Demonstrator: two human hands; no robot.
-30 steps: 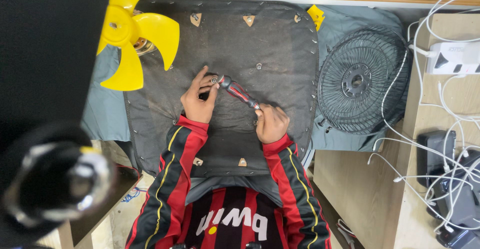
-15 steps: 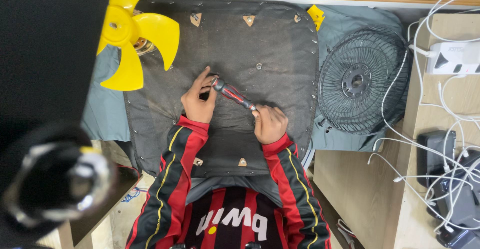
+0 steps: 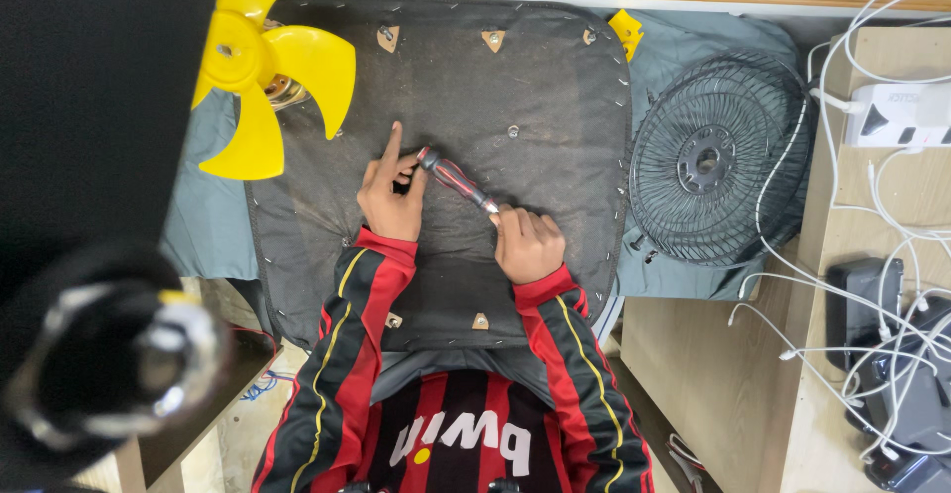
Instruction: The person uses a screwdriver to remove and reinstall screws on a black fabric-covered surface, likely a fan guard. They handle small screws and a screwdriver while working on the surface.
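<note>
Screwdriver (image 3: 458, 181) with a red and black handle lies across the middle of the dark fabric panel (image 3: 446, 156), which looks like the underside of a seat cushion on the workbench. The left hand (image 3: 391, 196) holds the handle end loosely with thumb and bent fingers, while its index finger is stretched straight and rests on the fabric. The right hand (image 3: 528, 245) is clenched around the shaft end, so the tip is hidden and one cannot tell if it sits on a screw. To do this step well, the person probably should keep the tool in line with the fastener, press down firmly before turning, and let one hand only guide, because a tilted tip can slip and tear the fabric. Several small metal brackets (image 3: 492, 39) and staples sit along the panel edge. A yellow fan blade (image 3: 263, 72) lies at the left, partly over the panel, and a black fan grille (image 3: 715, 161) lies at the right, well apart from both hands.
</note>
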